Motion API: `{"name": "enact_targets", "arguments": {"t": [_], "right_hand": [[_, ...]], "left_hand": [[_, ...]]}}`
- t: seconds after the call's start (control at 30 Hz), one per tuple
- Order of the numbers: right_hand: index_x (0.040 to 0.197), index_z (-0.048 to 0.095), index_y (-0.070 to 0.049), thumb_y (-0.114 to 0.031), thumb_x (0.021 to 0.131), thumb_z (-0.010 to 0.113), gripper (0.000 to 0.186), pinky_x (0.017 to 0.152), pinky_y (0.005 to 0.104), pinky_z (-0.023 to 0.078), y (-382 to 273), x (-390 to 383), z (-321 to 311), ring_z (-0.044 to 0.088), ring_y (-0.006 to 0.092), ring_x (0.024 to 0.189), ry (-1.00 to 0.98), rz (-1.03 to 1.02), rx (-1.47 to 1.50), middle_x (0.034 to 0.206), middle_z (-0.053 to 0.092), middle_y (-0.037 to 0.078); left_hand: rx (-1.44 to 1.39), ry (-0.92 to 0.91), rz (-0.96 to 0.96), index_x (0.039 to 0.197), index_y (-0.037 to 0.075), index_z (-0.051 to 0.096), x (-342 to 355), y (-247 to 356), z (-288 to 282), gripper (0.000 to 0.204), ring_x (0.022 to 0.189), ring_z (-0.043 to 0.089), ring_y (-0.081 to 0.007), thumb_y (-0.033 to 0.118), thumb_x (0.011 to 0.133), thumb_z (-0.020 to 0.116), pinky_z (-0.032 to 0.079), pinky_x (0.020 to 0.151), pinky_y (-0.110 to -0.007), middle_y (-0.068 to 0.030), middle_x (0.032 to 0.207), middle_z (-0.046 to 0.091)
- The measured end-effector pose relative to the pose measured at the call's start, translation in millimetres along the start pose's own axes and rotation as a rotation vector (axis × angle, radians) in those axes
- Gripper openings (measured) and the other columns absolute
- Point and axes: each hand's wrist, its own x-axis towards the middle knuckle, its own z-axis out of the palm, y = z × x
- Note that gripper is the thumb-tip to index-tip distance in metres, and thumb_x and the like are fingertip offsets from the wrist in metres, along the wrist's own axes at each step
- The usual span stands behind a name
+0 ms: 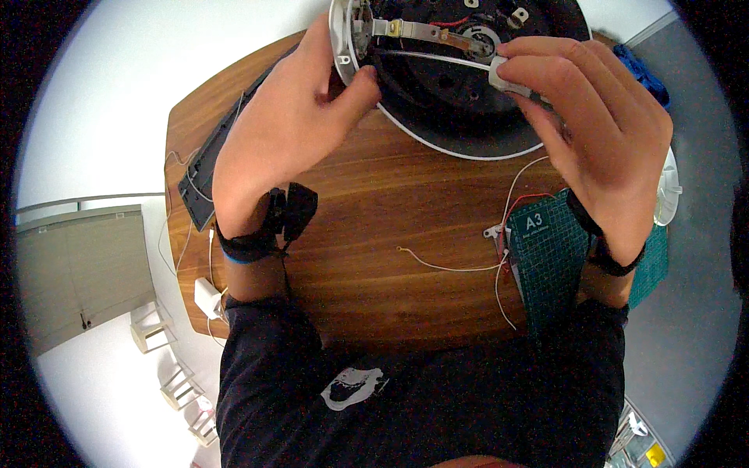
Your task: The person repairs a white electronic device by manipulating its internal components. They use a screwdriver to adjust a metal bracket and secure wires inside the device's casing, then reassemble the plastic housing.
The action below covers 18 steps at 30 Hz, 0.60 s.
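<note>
At the far edge of the table lies a large round black housing point(445, 129) with a white rim and metal fittings inside. My left hand point(281, 117) grips a white round part point(340, 39) standing on edge at the housing's left side. A metal strip point(425, 32) runs from that part toward the housing's middle. In my right hand point(605, 109) is a screwdriver point(437, 58), its pale handle pinched between thumb and fingers. The long thin shaft points left to the inner side of the white part; its tip is hard to make out.
Right of centre on the wooden table point(367, 234) lie a green cutting mat point(550, 257) and loose white and red wires point(449, 269). At the left are a long dark panel point(203, 187) and a white power adapter point(207, 298). A white round piece point(669, 187) sits beyond my right wrist.
</note>
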Motion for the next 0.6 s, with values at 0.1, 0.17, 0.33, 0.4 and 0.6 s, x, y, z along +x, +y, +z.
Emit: {"name": "enact_targets", "arguments": {"t": [0.1, 0.17, 0.33, 0.4, 0.6], "right_hand": [[0.095, 0.067, -0.003, 0.002, 0.070, 0.078, 0.028, 0.069, 0.0323, 0.054, 2, -2, 9, 0.070, 0.0277, 0.082, 0.065, -0.030, 0.002, 0.096, 0.073, 0.010], [0.096, 0.068, -0.003, 0.002, 0.070, 0.079, 0.029, 0.066, 0.0321, 0.054, 2, -3, 10, 0.069, 0.0276, 0.079, 0.071, -0.021, 0.008, 0.093, 0.072, 0.009], [0.098, 0.069, -0.004, -0.002, 0.070, 0.082, 0.031, 0.064, 0.0320, 0.053, 7, -4, 10, 0.069, 0.0275, 0.077, 0.049, 0.016, -0.003, 0.089, 0.071, 0.009], [0.098, 0.070, -0.005, -0.004, 0.071, 0.082, 0.030, 0.063, 0.0320, 0.053, 10, -5, 9, 0.069, 0.0274, 0.076, 0.038, 0.040, -0.003, 0.087, 0.071, 0.009], [0.099, 0.069, -0.006, -0.014, 0.078, 0.080, 0.025, 0.064, 0.0329, 0.052, 14, -7, 8, 0.069, 0.0281, 0.076, -0.029, 0.083, -0.015, 0.086, 0.070, 0.010]], "left_hand": [[-0.018, 0.010, -0.071, 0.144, 0.002, 0.036, -5, -9, 4, 0.053, 0.101, 0.063, -0.0220, 0.014, 0.098, 0.060, 0.051, 0.086, -0.034, -0.0152, 0.116, 0.066], [-0.005, 0.046, -0.049, 0.138, 0.002, 0.047, -6, -15, 7, 0.042, 0.095, 0.062, -0.0146, 0.014, 0.100, 0.060, 0.051, 0.085, -0.030, -0.0104, 0.109, 0.068], [-0.083, 0.061, 0.009, 0.139, 0.001, 0.046, -6, -22, 9, 0.043, 0.098, 0.062, -0.0146, 0.012, 0.100, 0.060, 0.050, 0.087, -0.030, -0.0102, 0.113, 0.068], [-0.098, 0.047, 0.000, 0.140, 0.001, 0.046, -5, -21, 9, 0.044, 0.099, 0.062, -0.0146, 0.012, 0.099, 0.060, 0.050, 0.087, -0.030, -0.0103, 0.115, 0.068], [0.008, 0.075, 0.049, 0.141, 0.001, 0.046, -4, -20, 10, 0.044, 0.104, 0.062, -0.0160, 0.011, 0.100, 0.059, 0.049, 0.092, -0.031, -0.0116, 0.117, 0.068]]}}
